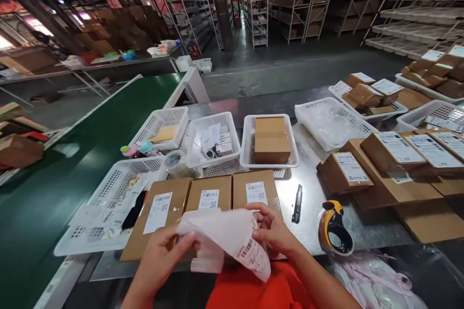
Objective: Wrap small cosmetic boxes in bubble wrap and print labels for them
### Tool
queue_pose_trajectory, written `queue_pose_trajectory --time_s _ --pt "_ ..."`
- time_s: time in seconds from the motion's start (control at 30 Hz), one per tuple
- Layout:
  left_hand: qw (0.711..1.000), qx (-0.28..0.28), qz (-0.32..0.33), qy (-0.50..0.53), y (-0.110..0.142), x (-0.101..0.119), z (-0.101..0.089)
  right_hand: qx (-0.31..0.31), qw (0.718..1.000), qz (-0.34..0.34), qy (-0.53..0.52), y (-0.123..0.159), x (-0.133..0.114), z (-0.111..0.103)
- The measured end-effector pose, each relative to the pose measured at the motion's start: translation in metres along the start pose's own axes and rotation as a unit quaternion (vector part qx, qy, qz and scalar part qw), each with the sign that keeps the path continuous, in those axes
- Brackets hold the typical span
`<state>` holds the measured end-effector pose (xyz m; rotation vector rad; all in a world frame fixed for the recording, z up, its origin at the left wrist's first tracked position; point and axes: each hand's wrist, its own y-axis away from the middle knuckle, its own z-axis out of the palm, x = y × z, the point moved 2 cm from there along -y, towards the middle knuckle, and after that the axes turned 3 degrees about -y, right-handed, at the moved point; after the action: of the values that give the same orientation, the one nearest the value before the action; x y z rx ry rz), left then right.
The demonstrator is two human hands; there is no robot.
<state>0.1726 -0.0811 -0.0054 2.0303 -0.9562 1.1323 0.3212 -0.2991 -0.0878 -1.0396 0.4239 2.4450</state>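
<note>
A white printed label sheet with a barcode is stretched between my hands, its right part curling down. My left hand pinches its left edge between thumb and fingers. At the upper right edge, my right hand grips the same sheet. Behind and partly under it, three cardboard boxes stand side by side: the left box, the middle box and the right box, each bearing a white label. The sheet hides their near parts.
A black utility knife and a tape dispenser lie to the right. White baskets line the table's back. Labelled boxes crowd the right side. A green conveyor belt runs along the left.
</note>
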Motion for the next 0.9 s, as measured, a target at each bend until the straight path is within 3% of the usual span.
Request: queue_pose_trajectory --time_s 0.07,0.13,0.27,0.33,0.4,0.47,0.6,0.73,0.9 --pt "0.998 0.040 -0.046 -0.015 -0.008 0.001 0.001 0.045 0.997 -0.063 0.027 0.002 -0.013 0.009" --pt "0.997 0.053 -0.043 0.027 -0.009 0.008 0.020 0.088 0.986 -0.126 0.063 0.004 -0.024 0.019" --pt "0.988 -0.022 0.003 0.156 0.004 0.033 0.077 0.161 0.957 -0.182 0.161 0.009 -0.031 0.035" --pt "0.990 -0.028 0.001 0.138 0.006 0.044 0.098 0.210 0.928 -0.206 0.229 0.015 -0.036 0.035" --pt "0.994 -0.038 0.004 0.099 0.002 0.055 0.110 0.258 0.882 -0.245 0.310 0.024 -0.048 0.029" --pt "0.995 -0.066 0.018 0.068 -0.007 0.065 0.119 0.255 0.844 -0.271 0.386 0.034 -0.064 0.021" --pt "0.989 -0.127 0.014 0.075 -0.027 0.082 0.143 0.146 0.831 -0.242 0.479 0.047 -0.099 0.004" --pt "0.980 -0.159 -0.018 0.121 -0.054 0.097 0.174 0.123 0.797 -0.257 0.533 0.040 -0.132 -0.017" --pt "0.973 -0.158 -0.055 0.158 -0.106 0.102 0.213 0.167 0.819 -0.231 0.498 -0.002 -0.161 -0.066"
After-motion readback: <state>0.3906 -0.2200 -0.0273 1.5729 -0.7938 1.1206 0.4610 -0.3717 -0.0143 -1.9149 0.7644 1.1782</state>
